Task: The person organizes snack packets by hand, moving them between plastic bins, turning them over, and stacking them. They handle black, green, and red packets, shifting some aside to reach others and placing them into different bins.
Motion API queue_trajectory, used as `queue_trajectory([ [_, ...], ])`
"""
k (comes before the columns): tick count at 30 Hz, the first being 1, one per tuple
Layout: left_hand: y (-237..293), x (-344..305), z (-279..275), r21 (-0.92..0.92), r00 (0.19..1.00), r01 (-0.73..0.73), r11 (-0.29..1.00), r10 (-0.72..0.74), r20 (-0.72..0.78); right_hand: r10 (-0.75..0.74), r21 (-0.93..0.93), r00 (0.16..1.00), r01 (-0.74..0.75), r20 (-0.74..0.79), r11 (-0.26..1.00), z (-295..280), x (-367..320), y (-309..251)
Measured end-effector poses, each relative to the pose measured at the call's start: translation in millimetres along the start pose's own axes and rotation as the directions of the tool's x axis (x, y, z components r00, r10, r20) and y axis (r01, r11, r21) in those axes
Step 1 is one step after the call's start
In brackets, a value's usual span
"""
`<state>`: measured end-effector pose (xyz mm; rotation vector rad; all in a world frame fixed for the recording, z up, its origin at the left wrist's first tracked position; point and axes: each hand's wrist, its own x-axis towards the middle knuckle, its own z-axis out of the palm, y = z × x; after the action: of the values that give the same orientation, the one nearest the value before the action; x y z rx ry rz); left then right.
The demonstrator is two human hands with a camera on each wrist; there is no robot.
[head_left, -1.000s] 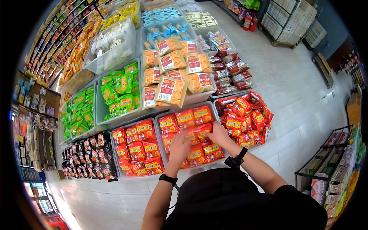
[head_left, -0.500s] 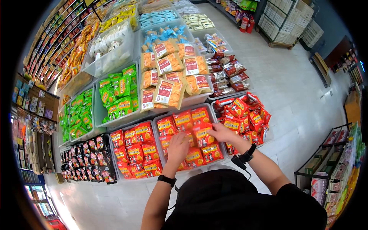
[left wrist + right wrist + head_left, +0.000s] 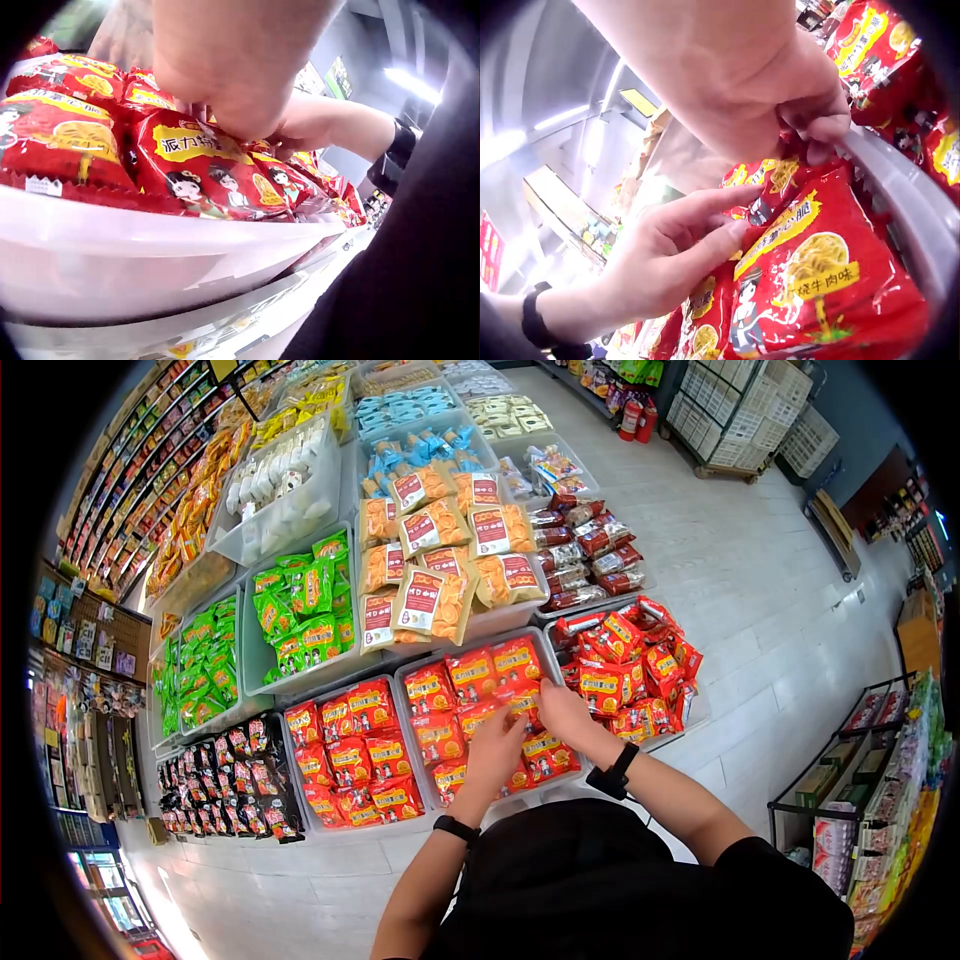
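A grey plastic bin holds red noodle-snack packets laid in rows. My right hand is at the bin's right rim, its fingers curled on the end of one snack packet. My left hand reaches over the same rows from the left. In the right wrist view the left hand's index finger and thumb stand apart, touching packets just beside the right hand. A front packet printed with a noodle picture lies below both hands. In the left wrist view the left forearm hides the left fingertips.
A second bin of red packets stands to the left, with black packets beyond. Loose red packets heap up to the right. Behind are orange snack bags and a bin of green packets.
My right hand raised a red packet half a second ago; the hand is now lower, among the packets at the right rim. My left hand has moved right, close to it.
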<state>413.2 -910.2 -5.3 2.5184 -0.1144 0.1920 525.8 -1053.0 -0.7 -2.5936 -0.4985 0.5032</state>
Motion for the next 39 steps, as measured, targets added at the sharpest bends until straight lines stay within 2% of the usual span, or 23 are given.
queue_trajectory([
  [3, 3.0, 0.0, -2.8, -0.036, 0.997, -0.014, 0.999, 0.011, -0.070, -0.013, -0.082, 0.999, 0.015, 0.033, 0.996, 2.2, 0.2, 3.8],
  [6, 7.7, 3.4, -5.7, -0.064, 0.993, 0.042, 0.997, -0.049, -0.104, -0.061, -0.090, 0.997, 0.064, 0.039, 0.994, 2.8, 3.1, 5.8],
  [9, -1.0, 4.9, 5.3, -0.114, 0.996, -0.001, 0.993, -0.009, -0.087, -0.028, -0.103, 0.999, 0.023, -0.044, 0.994, 4.8, 0.8, 1.5],
  [15, 0.1, 8.0, -10.1, 0.010, 0.996, -0.062, 0.998, 0.063, -0.070, -0.037, -0.164, 0.999, 0.035, -0.012, 0.986, 0.9, -0.7, 4.0],
  [18, -5.6, 5.5, -33.2, 0.011, 0.980, 0.018, 1.000, -0.016, -0.199, -0.095, -0.128, 0.985, 0.076, -0.145, 0.989, -26.3, -13.6, -15.4],
  [19, -11.2, 3.6, -39.0, 0.040, 0.973, 0.039, 0.998, -0.028, -0.229, -0.232, -0.110, 0.953, 0.214, -0.193, 0.971, -26.4, -13.5, -14.8],
  [21, -21.3, -5.1, -49.1, 0.094, 0.957, 0.081, 0.992, -0.051, -0.285, -0.476, -0.094, 0.830, 0.470, -0.291, 0.878, -25.4, -19.2, -9.4],
  [22, -27.9, -9.5, -51.7, 0.090, 0.973, 0.072, 0.993, -0.050, -0.225, -0.481, -0.107, 0.843, 0.470, -0.241, 0.876, -21.8, -19.4, -7.4],
  [25, -48.6, -21.0, -45.5, 0.252, 0.994, -0.029, 0.967, 0.054, -0.092, -0.477, -0.140, 0.871, 0.461, -0.115, 0.876, -0.6, -11.6, 0.3],
  [31, -47.6, -22.1, -43.1, 0.233, 0.999, 0.030, 0.972, -0.021, -0.044, -0.408, -0.188, 0.913, 0.404, 0.015, 0.895, 6.4, -0.1, 1.8],
  [33, -44.4, -25.9, -49.8, 0.247, 0.998, 0.021, 0.969, -0.005, -0.067, -0.388, -0.216, 0.920, 0.391, 0.056, 0.895, -0.2, 0.7, -5.4],
  [35, -33.6, -28.1, -62.9, 0.231, 0.995, 0.010, 0.973, 0.014, -0.101, -0.390, -0.117, 0.919, 0.382, -0.052, 0.917, -9.1, -7.4, -12.3],
  [36, -38.1, -34.9, -62.8, 0.160, 0.997, 0.019, 0.987, -0.006, -0.076, -0.433, -0.065, 0.889, 0.428, -0.149, 0.901, -12.0, -12.8, -9.5],
  [39, -34.0, -55.6, -78.9, 0.082, 0.998, -0.002, 0.997, 0.008, -0.069, -0.405, 0.045, 0.897, 0.418, -0.177, 0.907, -34.7, -36.0, -7.3],
])
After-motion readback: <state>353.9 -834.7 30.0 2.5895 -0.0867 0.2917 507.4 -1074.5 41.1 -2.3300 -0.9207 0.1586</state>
